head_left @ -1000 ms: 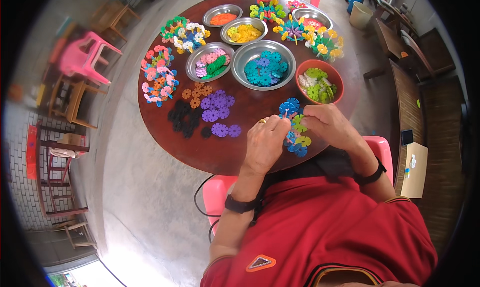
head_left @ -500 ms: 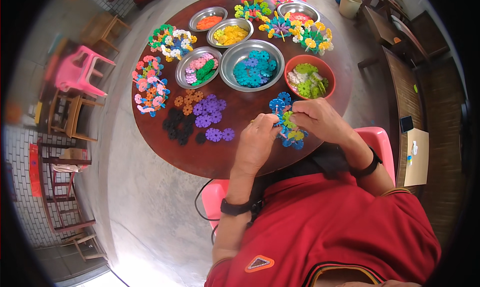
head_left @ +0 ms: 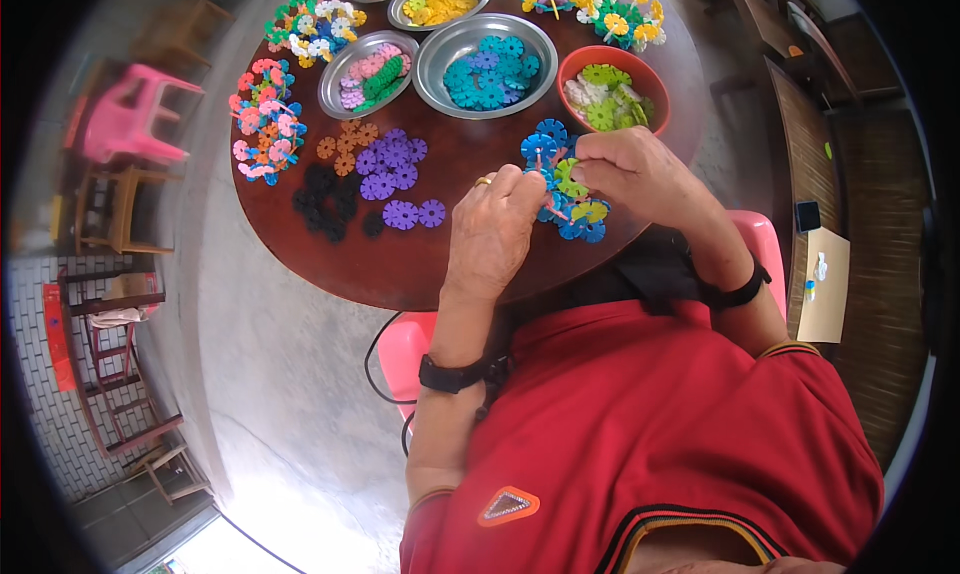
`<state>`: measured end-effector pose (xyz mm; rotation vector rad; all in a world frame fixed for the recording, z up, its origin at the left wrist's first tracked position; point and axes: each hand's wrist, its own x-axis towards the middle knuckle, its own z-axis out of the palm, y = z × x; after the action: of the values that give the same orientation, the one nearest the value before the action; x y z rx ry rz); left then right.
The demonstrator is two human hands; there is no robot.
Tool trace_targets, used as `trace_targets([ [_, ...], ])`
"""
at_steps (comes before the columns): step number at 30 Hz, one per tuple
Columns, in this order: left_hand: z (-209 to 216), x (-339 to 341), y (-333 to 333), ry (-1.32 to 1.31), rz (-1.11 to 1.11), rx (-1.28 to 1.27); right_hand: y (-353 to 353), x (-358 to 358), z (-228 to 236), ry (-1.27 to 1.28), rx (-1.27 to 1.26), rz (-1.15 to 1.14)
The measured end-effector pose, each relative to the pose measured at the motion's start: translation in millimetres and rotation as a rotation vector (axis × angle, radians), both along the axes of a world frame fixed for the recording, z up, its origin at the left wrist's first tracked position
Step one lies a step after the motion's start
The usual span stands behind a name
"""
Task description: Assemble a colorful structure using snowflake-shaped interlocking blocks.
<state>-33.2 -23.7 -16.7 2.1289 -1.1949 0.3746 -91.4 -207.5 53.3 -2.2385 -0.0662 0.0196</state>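
Note:
At the table's near edge, a flower-like build of interlocking plastic discs [head_left: 580, 225], mostly blue with lime green and some pink, is held between my two hands. My left hand [head_left: 492, 229] grips its left side, the fingers bent and pressed together. Opposite it, my right hand [head_left: 645, 177] pinches at a lime green disc [head_left: 571, 180] on the upper right of the build. Fingers hide part of the join. Loose purple discs [head_left: 402, 215] lie left of my left hand, with black discs [head_left: 326, 202] and brown discs [head_left: 346, 146] beyond.
Metal bowls hold teal discs [head_left: 490, 74], pink and green discs [head_left: 378, 77], and yellow discs [head_left: 440, 7]. A red bowl [head_left: 655, 94] with lime and white discs stands beyond my right hand. Finished disc builds [head_left: 270, 124] line the round table's [head_left: 330, 274] left side; others stand at the back.
The whole view has shifted, so the table sits higher in the picture. Both hands stay on the build; the left hand's fingers have turned slightly.

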Motion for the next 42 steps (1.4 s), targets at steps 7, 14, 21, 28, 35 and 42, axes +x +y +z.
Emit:
trace_targets([
  [7,2.7,-2.7,-4.1,-0.009,0.027,0.063,-4.2,0.2,-1.2,0.065,0.035,0.027],
  [14,2.5,-4.3,-5.2,-0.046,-0.025,0.032,-8.1,1.3,-2.6,0.11,0.073,0.041],
  [21,1.6,-6.6,-5.4,-0.022,-0.009,-0.012,-0.3,-0.3,-7.5,0.055,0.068,0.035],
  [28,5.4,3.6,5.0,0.17,-0.127,-0.119,-5.7,0.7,1.2,0.058,0.026,0.094],
  [35,6.7,9.9,4.5,0.344,0.084,-0.255,1.1,-2.5,-13.3,-0.12,-0.044,0.198],
  [42,2.6,14.0,14.1,0.279,0.101,-0.276,-9.6,0.6,2.1,-0.02,0.06,0.106],
])
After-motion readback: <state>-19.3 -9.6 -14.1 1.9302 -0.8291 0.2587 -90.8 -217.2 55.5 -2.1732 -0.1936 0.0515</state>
